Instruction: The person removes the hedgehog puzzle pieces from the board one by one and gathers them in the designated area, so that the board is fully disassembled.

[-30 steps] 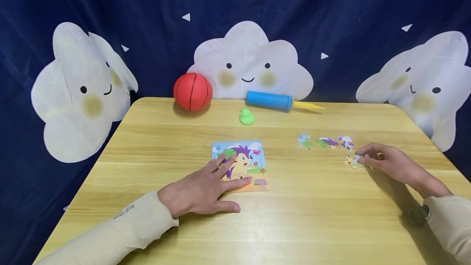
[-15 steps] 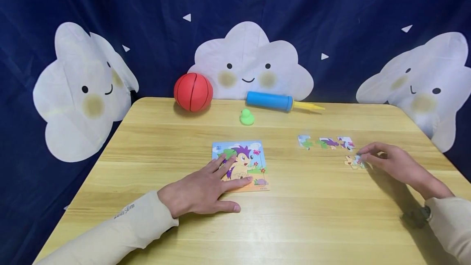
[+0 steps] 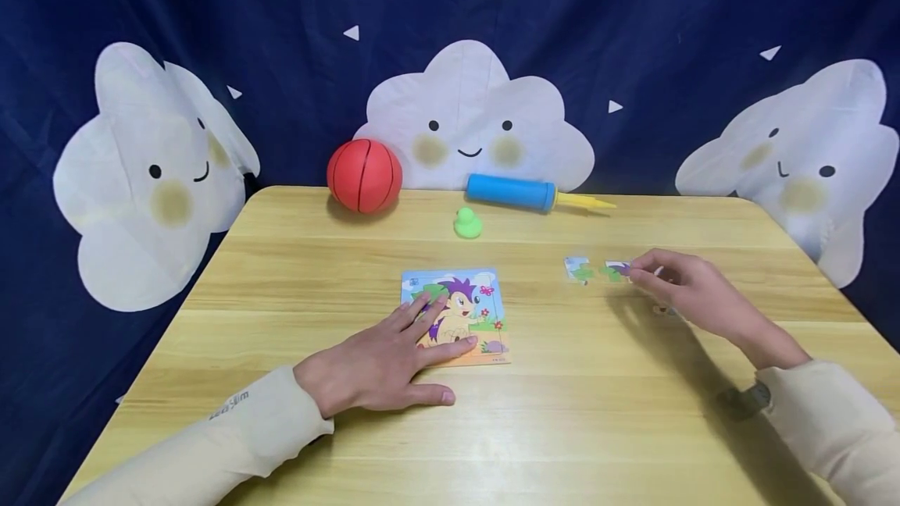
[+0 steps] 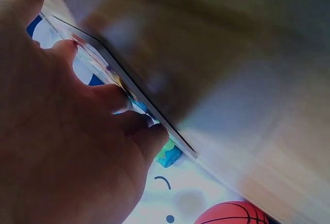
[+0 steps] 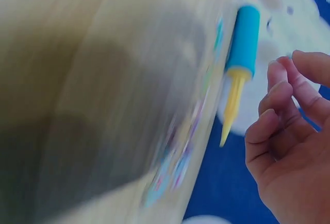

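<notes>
My left hand lies flat with spread fingers on a square hedgehog jigsaw puzzle. In the left wrist view, the fingers touch the puzzle's face beside its thin edge. My right hand hovers over the loose puzzle pieces to the right, thumb and fingers bent towards each other. The right wrist view shows nothing between these fingertips, which are off the table. A green-and-purple puzzle piece appears right by the fingertips. Left of it lies a blue-and-green piece. Another piece is mostly hidden beneath the hand.
Along the table's back stand a red ball and a small green rubber duck. A blue hand pump with a yellow nozzle lies to their right. Behind the wooden table hangs a dark blue curtain with cloud faces.
My right hand has moved left and slightly away from me, from the lower right piece to over the back row. My left hand stays on the puzzle.
</notes>
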Available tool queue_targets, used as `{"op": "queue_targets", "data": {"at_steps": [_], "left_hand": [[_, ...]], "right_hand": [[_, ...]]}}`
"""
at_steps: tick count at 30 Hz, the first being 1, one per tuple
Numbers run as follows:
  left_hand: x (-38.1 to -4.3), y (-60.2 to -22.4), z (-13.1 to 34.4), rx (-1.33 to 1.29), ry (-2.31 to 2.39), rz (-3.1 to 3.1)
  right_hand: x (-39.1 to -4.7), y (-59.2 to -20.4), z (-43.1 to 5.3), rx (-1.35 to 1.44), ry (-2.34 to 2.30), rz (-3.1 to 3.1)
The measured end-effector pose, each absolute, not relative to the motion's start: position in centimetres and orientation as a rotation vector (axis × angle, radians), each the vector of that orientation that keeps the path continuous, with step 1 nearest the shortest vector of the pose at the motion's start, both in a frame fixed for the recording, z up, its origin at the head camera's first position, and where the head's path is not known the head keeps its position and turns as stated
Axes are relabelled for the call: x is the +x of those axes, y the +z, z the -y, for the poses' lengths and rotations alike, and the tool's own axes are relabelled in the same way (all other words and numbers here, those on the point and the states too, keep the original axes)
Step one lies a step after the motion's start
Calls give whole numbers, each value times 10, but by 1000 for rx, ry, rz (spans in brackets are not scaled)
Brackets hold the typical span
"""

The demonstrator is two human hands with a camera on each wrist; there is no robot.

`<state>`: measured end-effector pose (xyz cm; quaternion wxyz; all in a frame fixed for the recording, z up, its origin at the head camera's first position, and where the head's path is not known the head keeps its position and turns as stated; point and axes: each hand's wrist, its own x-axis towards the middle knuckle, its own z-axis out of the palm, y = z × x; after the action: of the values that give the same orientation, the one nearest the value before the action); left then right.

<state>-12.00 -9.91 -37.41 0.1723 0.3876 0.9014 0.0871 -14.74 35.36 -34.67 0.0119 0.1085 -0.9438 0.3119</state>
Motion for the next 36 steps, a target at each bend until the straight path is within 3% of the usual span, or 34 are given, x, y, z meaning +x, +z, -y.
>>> {"op": "queue_targets", "data": {"at_steps": [20, 29, 36], "left_hand": [[-120, -374, 106, 1000, 215, -2594], [-120, -373, 106, 1019, 223, -2581], [-121, -372, 105, 992, 209, -2564]], "right_hand": [[-181, -358, -191, 856, 993, 3011], [-184, -366, -158, 998, 824, 3060], [-183, -369, -148, 886, 811, 3140]]}}
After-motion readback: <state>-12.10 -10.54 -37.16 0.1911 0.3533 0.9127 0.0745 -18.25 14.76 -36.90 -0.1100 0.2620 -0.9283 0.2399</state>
